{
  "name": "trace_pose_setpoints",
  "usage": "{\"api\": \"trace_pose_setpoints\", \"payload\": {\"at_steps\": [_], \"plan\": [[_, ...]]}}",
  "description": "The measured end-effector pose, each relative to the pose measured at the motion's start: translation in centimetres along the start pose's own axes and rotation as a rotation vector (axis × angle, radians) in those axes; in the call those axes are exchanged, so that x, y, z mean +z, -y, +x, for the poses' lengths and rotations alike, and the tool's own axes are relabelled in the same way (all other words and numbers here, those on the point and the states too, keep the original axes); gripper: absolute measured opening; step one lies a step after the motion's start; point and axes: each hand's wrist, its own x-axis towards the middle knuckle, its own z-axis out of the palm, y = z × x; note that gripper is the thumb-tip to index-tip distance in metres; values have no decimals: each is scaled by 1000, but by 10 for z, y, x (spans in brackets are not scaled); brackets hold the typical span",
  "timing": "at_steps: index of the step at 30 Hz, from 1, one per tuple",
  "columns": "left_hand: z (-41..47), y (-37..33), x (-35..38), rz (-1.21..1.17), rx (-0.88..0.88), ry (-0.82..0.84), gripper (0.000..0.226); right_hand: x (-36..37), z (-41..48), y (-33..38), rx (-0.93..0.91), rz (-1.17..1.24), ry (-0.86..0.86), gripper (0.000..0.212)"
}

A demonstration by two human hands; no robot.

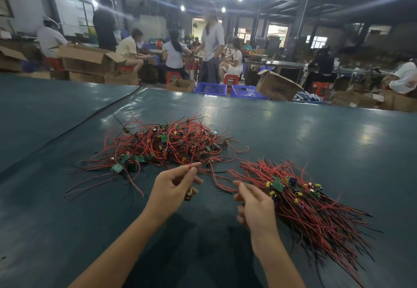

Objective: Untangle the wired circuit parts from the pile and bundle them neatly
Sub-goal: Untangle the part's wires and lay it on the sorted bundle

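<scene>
A tangled pile (pixel 167 145) of small green circuit boards with red and black wires lies on the dark green table (pixel 316 134), just beyond my hands. My left hand (pixel 173 188) pinches a red wire between thumb and forefinger, and a small circuit part (pixel 188 195) hangs at its palm. My right hand (pixel 252 204) is held up beside it with fingers loosely curled; a red wire (pixel 223 186) runs toward its fingertips, but contact is unclear. At the right lies a sorted bundle (pixel 302 202) of parts with wires aligned toward me.
A seam in the table covering (pixel 90 116) runs diagonally at the left. Beyond the far edge stand blue crates (pixel 211 89), cardboard boxes (pixel 275 86) and red stools, with several people seated and one person standing (pixel 211 43).
</scene>
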Motion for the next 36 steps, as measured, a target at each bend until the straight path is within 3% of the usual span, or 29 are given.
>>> {"api": "trace_pose_setpoints", "payload": {"at_steps": [4,7,9,15,20,23,26,30,33,36], "plan": [[-3,-7,9,-78,-4,136,23,16,-11,-3,-127,-128,200,15],[-8,-3,16,2,14,230,24,22,-19,-5,-226,-113,256,31],[-11,0,18,81,54,275,35,23,-20,-7,-275,-108,224,38],[-16,1,20,188,181,369,46,21,-15,-8,-217,-83,152,29],[-16,-1,19,358,182,449,78,17,-12,-8,-214,-118,14,28],[-15,-1,15,575,229,394,54,11,-7,-4,-161,-16,-103,27],[-17,-5,16,509,211,349,16,4,0,0,-124,114,-210,27],[-20,-9,21,477,309,267,24,3,-3,4,-75,105,-140,31],[-20,-8,20,555,422,197,23,12,-13,3,-128,-58,37,54],[-18,-10,18,613,508,197,21,18,-18,1,-161,-46,68,61]]}}
